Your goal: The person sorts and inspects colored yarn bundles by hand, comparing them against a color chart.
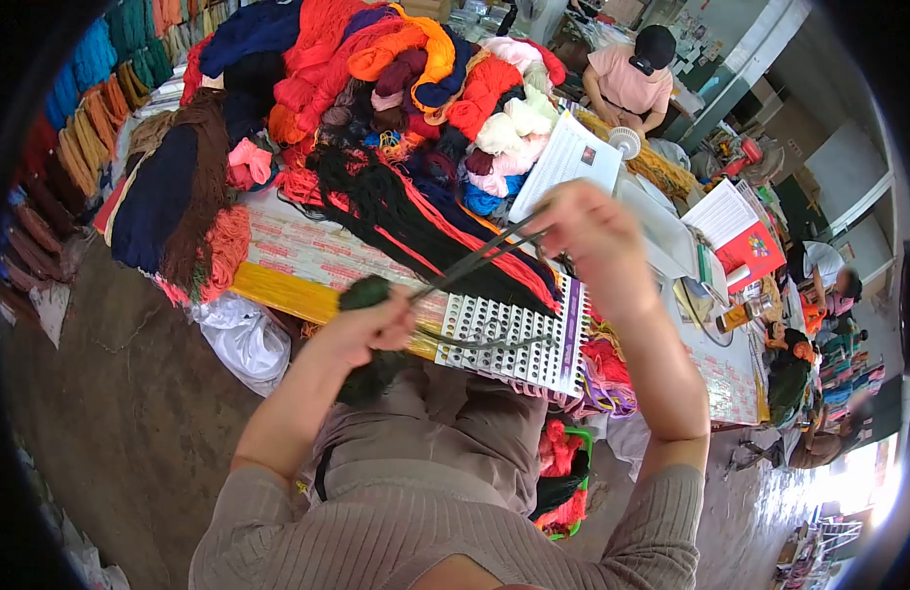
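My left hand [371,329] is closed around a bundle of dark green yarn [364,379], with part of it hanging below the fist. Several dark strands [469,264] stretch from there up to my right hand [587,221], which is raised, slightly blurred, and pinches their far end. A loose loop of the same yarn droops between the hands. Beneath them, at the table's edge, lies a white board with rows of holes [509,334]. Black and coral yarn hanks [386,211] lie just beyond, running toward the board.
Colourful yarn hanks [376,69] are heaped on the table [297,241]. A printed sheet [570,167] and a red booklet [755,254] lie to the right. A green basket [585,482] with yarn stands on the floor. A person in pink [632,84] sits across; others work far right.
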`<state>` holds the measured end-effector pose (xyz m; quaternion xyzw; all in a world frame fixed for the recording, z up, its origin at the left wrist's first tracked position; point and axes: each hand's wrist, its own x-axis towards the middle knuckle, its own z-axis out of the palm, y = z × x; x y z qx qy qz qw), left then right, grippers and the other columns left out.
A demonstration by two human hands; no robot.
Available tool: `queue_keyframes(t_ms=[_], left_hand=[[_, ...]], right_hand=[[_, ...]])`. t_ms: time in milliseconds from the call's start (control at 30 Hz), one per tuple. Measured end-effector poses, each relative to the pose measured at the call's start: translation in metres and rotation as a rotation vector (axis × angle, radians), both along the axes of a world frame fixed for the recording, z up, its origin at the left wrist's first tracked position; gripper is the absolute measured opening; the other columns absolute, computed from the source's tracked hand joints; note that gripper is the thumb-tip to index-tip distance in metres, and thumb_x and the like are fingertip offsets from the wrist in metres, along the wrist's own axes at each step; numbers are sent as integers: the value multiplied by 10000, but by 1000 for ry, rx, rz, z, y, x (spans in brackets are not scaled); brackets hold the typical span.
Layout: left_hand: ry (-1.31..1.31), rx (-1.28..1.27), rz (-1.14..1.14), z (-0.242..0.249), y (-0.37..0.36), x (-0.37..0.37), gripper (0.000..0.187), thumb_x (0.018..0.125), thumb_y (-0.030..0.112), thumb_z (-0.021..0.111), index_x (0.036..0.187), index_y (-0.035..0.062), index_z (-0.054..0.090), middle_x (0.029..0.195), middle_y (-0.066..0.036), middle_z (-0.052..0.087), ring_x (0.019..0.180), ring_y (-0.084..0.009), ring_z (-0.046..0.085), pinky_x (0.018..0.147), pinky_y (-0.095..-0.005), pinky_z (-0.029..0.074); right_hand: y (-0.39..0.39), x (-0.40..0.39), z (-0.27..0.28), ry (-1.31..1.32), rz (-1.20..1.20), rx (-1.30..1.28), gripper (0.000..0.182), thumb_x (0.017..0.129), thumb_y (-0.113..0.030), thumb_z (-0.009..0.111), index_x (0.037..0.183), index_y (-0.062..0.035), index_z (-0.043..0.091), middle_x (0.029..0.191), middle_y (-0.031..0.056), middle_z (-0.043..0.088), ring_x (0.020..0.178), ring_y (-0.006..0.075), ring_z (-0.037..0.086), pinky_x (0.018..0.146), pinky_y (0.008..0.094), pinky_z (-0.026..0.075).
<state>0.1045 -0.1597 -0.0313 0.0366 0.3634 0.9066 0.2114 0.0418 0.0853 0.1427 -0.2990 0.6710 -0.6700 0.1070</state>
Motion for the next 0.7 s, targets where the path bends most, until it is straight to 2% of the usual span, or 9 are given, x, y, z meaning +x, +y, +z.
queue_keyframes(t_ms=[100, 167, 333, 433, 500, 533, 600, 667, 700], left_hand=[[44, -231, 114, -12, -62, 6, 167, 874, 208, 594, 976, 87, 541, 728, -29, 510, 516, -49, 357, 451, -184, 271], [41, -369, 234, -9, -100, 19, 187, 843, 254, 639, 872, 97, 541, 713, -13, 534, 504, -29, 366, 456, -167, 250], [7, -584, 362, -21, -172, 46, 151, 862, 229, 616, 858, 93, 550, 692, -15, 553, 477, -40, 363, 441, -171, 257], [-34, -620, 108, -27, -196, 52, 189, 849, 198, 620, 971, 57, 587, 715, -11, 580, 463, -43, 348, 430, -190, 252], [-367, -1209, -210, 14, -175, 65, 287, 785, 249, 662, 1000, 58, 666, 785, 1, 656, 458, -56, 333, 433, -208, 246], [-359, -1517, -401, -21, -202, 69, 376, 682, 452, 729, 895, 143, 712, 578, -38, 575, 468, -100, 412, 447, -276, 308], [-315, -2012, -692, -129, -295, 74, 409, 703, 302, 707, 1031, 63, 653, 704, -133, 633, 653, -216, 617, 627, -367, 477], [-181, -2493, -327, -113, -296, 84, 331, 746, 122, 588, 1065, 40, 617, 942, -187, 641, 837, -305, 634, 738, -413, 500], [-256, -2458, -128, -96, -287, 79, 286, 754, 87, 520, 1026, 50, 598, 1087, -175, 598, 982, -327, 593, 805, -457, 475]], right_hand=[[57, -19, 5, -184, -71, -418, 182, 933, -193, 491, 870, -32, 549, 797, 60, 601, 737, 138, 552, 656, 249, 452], [97, -26, 3, -296, -132, -630, 191, 936, -196, 485, 871, -25, 540, 792, 62, 576, 776, 162, 531, 671, 243, 441], [170, -44, -20, -356, -226, -781, 198, 946, -162, 465, 849, -3, 534, 802, 70, 540, 820, 190, 485, 667, 252, 452], [203, -67, -40, -334, -348, -718, 192, 945, -162, 471, 842, -11, 529, 803, 65, 544, 803, 176, 511, 669, 250, 457], [215, -68, -47, -296, -463, -573, 177, 939, -168, 485, 840, -26, 521, 803, 57, 545, 766, 160, 532, 647, 238, 460], [217, -67, -50, -309, -499, -516, 180, 940, -177, 485, 839, -31, 518, 804, 54, 542, 763, 156, 531, 631, 231, 457], [217, -60, -53, -311, -523, -402, 201, 948, -208, 471, 839, -43, 510, 804, 47, 536, 750, 140, 528, 588, 215, 449], [212, -51, -52, -293, -502, -371, 207, 950, -217, 466, 844, -45, 509, 802, 45, 535, 748, 136, 528, 586, 213, 448], [207, -47, -52, -286, -481, -334, 213, 953, -225, 461, 848, -46, 509, 799, 42, 534, 745, 131, 527, 584, 212, 446]])
